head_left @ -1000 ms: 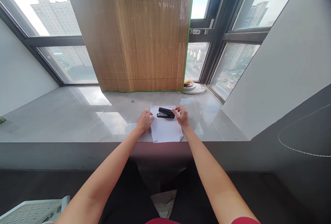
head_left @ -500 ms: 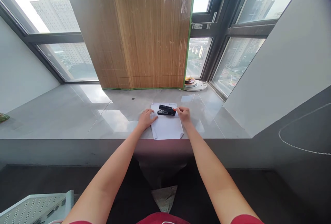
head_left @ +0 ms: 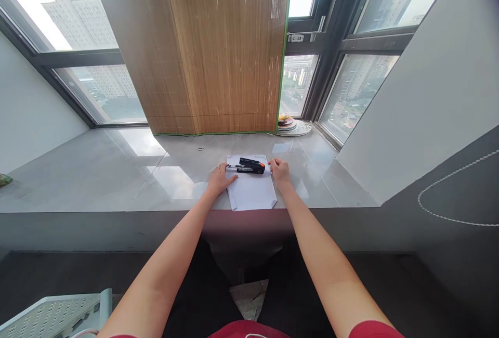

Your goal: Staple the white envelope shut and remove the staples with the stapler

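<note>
A black stapler [head_left: 251,166] with an orange patch at its right end lies on white sheets of paper [head_left: 252,192]. From its left end a slim silver staple tray [head_left: 234,167] sticks out toward my left hand [head_left: 220,179]. That hand rests at the paper's left edge, open, thumb stretched away from the fingers. The tray's tip comes close to its fingertips; whether they touch is unclear. My right hand [head_left: 279,171] is just right of the stapler, a small gap from it, its fingers curled together with nothing visible in them.
The paper lies at the front edge of a grey tiled windowsill [head_left: 187,192]. Behind it hangs a bamboo blind [head_left: 226,57]. Stacked plates [head_left: 290,127] stand in the right corner. Small dark bits [head_left: 200,148] lie on the sill. A pale perforated plastic piece [head_left: 58,312] is low left.
The silver tray has slid out leftward from the stapler. My right hand has moved off the stapler's orange end, slightly to the right. My left hand stays nearly in place.
</note>
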A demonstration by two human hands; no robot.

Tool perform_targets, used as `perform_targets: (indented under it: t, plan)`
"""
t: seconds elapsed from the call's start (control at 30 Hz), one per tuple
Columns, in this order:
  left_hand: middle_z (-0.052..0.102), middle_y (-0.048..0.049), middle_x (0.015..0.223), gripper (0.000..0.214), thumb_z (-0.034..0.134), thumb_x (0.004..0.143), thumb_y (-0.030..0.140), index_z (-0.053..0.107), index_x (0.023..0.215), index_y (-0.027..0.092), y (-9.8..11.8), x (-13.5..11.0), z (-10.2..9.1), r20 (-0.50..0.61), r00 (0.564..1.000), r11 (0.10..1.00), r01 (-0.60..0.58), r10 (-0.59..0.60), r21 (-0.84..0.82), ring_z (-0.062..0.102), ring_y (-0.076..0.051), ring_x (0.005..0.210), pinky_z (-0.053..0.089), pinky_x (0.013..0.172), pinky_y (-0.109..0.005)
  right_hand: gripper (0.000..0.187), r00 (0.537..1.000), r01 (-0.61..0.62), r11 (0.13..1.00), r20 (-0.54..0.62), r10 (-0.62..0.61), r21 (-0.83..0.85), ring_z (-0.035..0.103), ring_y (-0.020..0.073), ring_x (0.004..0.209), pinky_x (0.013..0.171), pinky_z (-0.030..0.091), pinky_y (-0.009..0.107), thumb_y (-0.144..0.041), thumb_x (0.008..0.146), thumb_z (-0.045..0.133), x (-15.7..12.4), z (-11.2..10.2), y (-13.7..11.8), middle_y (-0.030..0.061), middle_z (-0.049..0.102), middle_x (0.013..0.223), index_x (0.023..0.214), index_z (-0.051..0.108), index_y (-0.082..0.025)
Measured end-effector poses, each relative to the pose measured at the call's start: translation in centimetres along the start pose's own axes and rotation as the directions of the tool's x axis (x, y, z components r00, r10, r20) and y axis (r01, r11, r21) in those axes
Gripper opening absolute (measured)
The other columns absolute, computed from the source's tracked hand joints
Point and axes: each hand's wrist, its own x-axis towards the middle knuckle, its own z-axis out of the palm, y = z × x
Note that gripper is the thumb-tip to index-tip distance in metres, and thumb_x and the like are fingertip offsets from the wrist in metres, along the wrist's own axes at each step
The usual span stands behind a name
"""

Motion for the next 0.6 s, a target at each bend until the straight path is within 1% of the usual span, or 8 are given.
perform_targets:
  t: [0.07,0.13,0.2,0.23,0.3,0.4,0.5,0.6]
  plan:
    - [0.065,-0.0152,0.152,0.054,0.073,0.098,0.045,0.056,0.145,0.024,-0.04,0.01,0.01,0.001,1.000,1.000,-0.001,0.001,-0.001,0.060,-0.034,0.145,0.045,0.121,-0.044,0.045,0.999,0.047,0.999,0.015,-0.047,0.011,0.059,0.0207,0.069,0.065,0.047,0.031,-0.062,0.092,0.054,0.06,0.11,-0.10,0.0038,0.066,0.069,0.079,0.070,-0.022]
    - [0.065,-0.0152,0.153,0.054,0.073,0.098,0.045,0.056,0.145,0.024,-0.08,0.07,0.04,0.005,1.000,1.000,-0.002,0.002,-0.001,0.060,-0.033,0.144,0.046,0.121,-0.044,0.047,0.985,0.146,0.989,0.095,-0.146,0.011,0.067,0.0236,0.087,0.077,0.053,0.033,-0.066,0.089,0.063,0.04,0.32,-0.20,0.0089,0.078,0.098,0.098,0.075,-0.021]
    - [0.065,-0.0149,0.153,0.055,0.074,0.097,0.044,0.056,0.145,0.024,-0.13,0.15,0.07,0.007,1.000,1.000,-0.006,0.006,0.003,0.061,-0.033,0.144,0.045,0.121,-0.043,0.051,0.952,0.223,0.975,0.219,-0.214,-0.020,0.070,0.0266,0.103,0.089,0.055,0.037,-0.060,0.084,0.076,-0.04,0.54,-0.23,0.0114,0.079,0.120,0.116,0.075,-0.021]
    - [0.065,-0.0148,0.153,0.055,0.074,0.097,0.044,0.055,0.145,0.024,-0.15,0.18,0.09,0.008,1.000,1.000,-0.007,0.007,0.005,0.060,-0.033,0.144,0.045,0.122,-0.043,0.052,0.936,0.241,0.969,0.279,-0.216,-0.057,0.070,0.0278,0.107,0.094,0.055,0.039,-0.055,0.082,0.081,-0.09,0.63,-0.21,0.0115,0.078,0.124,0.121,0.074,-0.021]
    - [0.065,-0.0150,0.153,0.056,0.074,0.098,0.045,0.055,0.145,0.023,-0.18,0.20,0.11,0.012,1.000,1.000,-0.006,0.005,0.006,0.060,-0.033,0.145,0.044,0.122,-0.042,0.053,0.913,0.265,0.951,0.360,-0.194,-0.161,0.071,0.0295,0.111,0.099,0.055,0.042,-0.044,0.079,0.087,-0.19,0.73,-0.14,0.0108,0.078,0.121,0.126,0.074,-0.022]
    - [0.064,-0.0152,0.154,0.057,0.074,0.098,0.046,0.055,0.146,0.022,-0.16,0.14,0.10,0.021,1.000,1.000,0.002,-0.002,0.003,0.060,-0.033,0.145,0.044,0.122,-0.042,0.045,0.907,0.299,0.912,0.381,-0.180,-0.280,0.071,0.0307,0.109,0.098,0.054,0.042,-0.031,0.081,0.087,-0.28,0.75,-0.04,0.0095,0.079,0.115,0.124,0.077,-0.023]
    - [0.064,-0.0145,0.155,0.056,0.074,0.098,0.045,0.055,0.146,0.023,0.02,0.03,0.03,0.020,1.000,1.000,0.005,-0.005,-0.006,0.059,-0.032,0.146,0.043,0.123,-0.042,0.034,0.908,0.316,0.907,0.367,-0.203,-0.279,0.072,0.0298,0.103,0.096,0.055,0.041,-0.028,0.081,0.085,-0.33,0.74,0.08,0.0070,0.081,0.108,0.114,0.081,-0.023]
    - [0.065,-0.0143,0.153,0.054,0.074,0.098,0.044,0.057,0.144,0.023,0.28,-0.16,-0.17,0.022,1.000,1.000,0.019,-0.018,-0.016,0.059,-0.032,0.146,0.043,0.123,-0.043,0.037,0.917,0.324,0.908,0.324,-0.234,-0.264,0.073,0.0262,0.088,0.098,0.056,0.043,-0.030,0.076,0.090,-0.42,0.83,0.25,0.0046,0.082,0.103,0.112,0.085,-0.024]
